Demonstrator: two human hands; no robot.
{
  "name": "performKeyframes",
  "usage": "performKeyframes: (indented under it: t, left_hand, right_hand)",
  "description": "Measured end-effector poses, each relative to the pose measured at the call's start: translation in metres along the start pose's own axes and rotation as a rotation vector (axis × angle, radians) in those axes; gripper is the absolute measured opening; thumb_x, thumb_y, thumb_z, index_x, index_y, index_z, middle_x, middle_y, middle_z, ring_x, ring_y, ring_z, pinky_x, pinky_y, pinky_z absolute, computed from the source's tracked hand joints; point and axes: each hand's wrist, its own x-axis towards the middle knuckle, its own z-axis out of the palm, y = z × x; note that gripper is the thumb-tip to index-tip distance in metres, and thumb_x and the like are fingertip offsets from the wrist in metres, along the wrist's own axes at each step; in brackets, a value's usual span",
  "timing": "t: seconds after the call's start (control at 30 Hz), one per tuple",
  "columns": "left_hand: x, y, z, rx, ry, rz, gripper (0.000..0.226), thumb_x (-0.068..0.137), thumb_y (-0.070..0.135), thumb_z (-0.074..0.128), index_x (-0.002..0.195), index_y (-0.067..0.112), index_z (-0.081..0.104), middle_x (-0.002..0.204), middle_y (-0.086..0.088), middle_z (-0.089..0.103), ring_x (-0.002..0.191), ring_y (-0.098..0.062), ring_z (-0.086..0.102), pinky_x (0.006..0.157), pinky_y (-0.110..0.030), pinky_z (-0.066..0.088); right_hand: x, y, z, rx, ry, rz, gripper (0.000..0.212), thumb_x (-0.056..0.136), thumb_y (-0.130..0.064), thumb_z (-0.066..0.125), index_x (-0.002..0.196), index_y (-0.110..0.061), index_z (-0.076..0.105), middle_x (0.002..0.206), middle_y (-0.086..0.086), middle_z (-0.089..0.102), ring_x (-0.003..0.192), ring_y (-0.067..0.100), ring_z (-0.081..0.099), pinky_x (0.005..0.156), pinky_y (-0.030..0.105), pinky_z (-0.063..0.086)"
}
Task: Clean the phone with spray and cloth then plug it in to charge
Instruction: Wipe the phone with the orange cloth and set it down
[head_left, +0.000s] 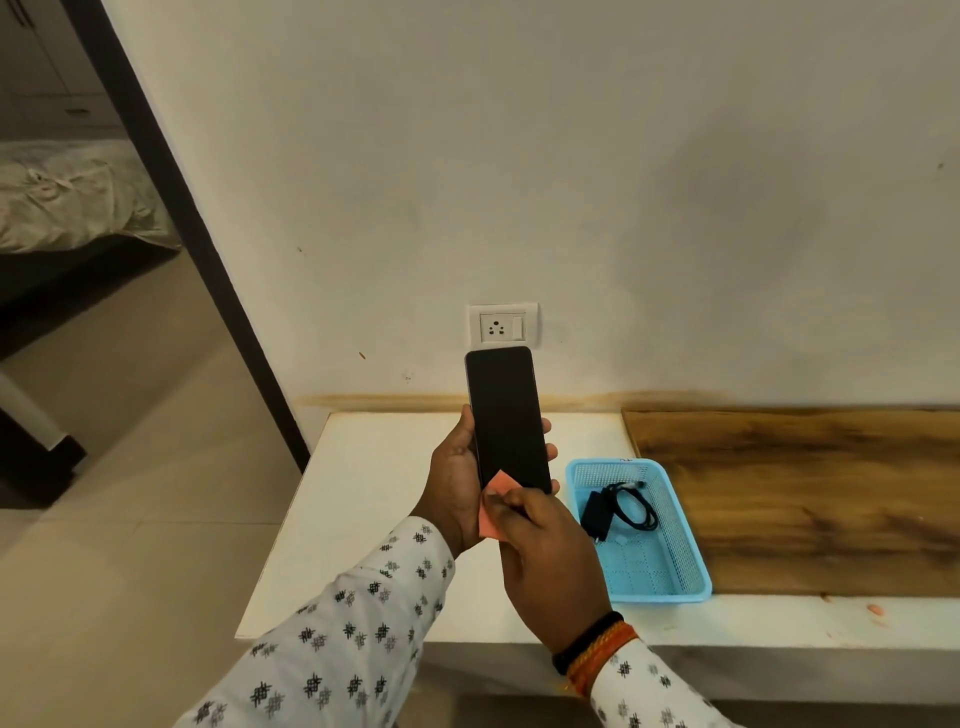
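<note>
My left hand (453, 486) holds a black phone (506, 415) upright above the white shelf, its dark screen facing me. My right hand (545, 551) pinches a small orange cloth (493, 499) and presses it against the bottom edge of the screen. A black charger with its coiled cable (618, 512) lies inside a light blue mesh basket (660, 566) to the right of my hands. Just above the phone's top edge, a white wall socket (503, 326) with a switch is set in the wall. No spray bottle is in view.
The white shelf (374, 499) runs along the wall, with a dark wooden board (810, 493) on its right half. A dark door frame (197, 249) stands to the left, opening onto a room with a bed (72, 192). Tiled floor lies below left.
</note>
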Motion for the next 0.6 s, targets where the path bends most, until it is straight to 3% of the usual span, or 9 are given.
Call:
performKeyframes:
  t: [0.27, 0.43, 0.53, 0.6]
  left_hand:
    - [0.0, 0.004, -0.002, 0.004, 0.018, 0.025, 0.078, 0.094, 0.069, 0.035, 0.138, 0.009, 0.055, 0.128, -0.017, 0.061, 0.11, -0.035, 0.061, 0.096, -0.054, 0.046]
    - [-0.004, 0.01, -0.01, 0.026, 0.028, 0.075, 0.073, 0.095, 0.066, 0.035, 0.138, 0.011, 0.056, 0.13, -0.018, 0.062, 0.111, -0.036, 0.061, 0.098, -0.059, 0.048]
    - [-0.006, 0.015, -0.013, -0.014, 0.031, 0.085, 0.074, 0.096, 0.066, 0.034, 0.139, 0.01, 0.055, 0.131, -0.018, 0.061, 0.109, -0.035, 0.064, 0.098, -0.06, 0.047]
    - [-0.007, 0.014, -0.015, -0.002, 0.025, 0.076, 0.074, 0.096, 0.066, 0.035, 0.139, 0.01, 0.055, 0.13, -0.018, 0.062, 0.109, -0.035, 0.064, 0.096, -0.059, 0.048]
  right_hand:
    - [-0.011, -0.006, 0.008, 0.011, 0.0, 0.001, 0.053, 0.067, -0.02, 0.086, 0.117, -0.012, 0.069, 0.104, 0.007, 0.072, 0.083, 0.02, 0.07, 0.075, 0.029, 0.057]
    - [-0.045, 0.02, 0.017, 0.099, -0.093, 0.046, 0.048, 0.074, -0.009, 0.079, 0.119, -0.02, 0.068, 0.101, -0.001, 0.07, 0.084, 0.014, 0.066, 0.077, 0.02, 0.053]
    - [-0.072, 0.04, 0.031, 0.203, -0.234, 0.399, 0.036, 0.088, -0.01, 0.064, 0.118, -0.029, 0.067, 0.107, -0.009, 0.064, 0.096, 0.009, 0.062, 0.084, 0.012, 0.043]
    - [-0.079, 0.052, 0.042, 0.359, -0.278, 0.706, 0.032, 0.093, -0.012, 0.055, 0.119, -0.028, 0.064, 0.111, -0.008, 0.064, 0.105, 0.014, 0.06, 0.091, 0.018, 0.043]
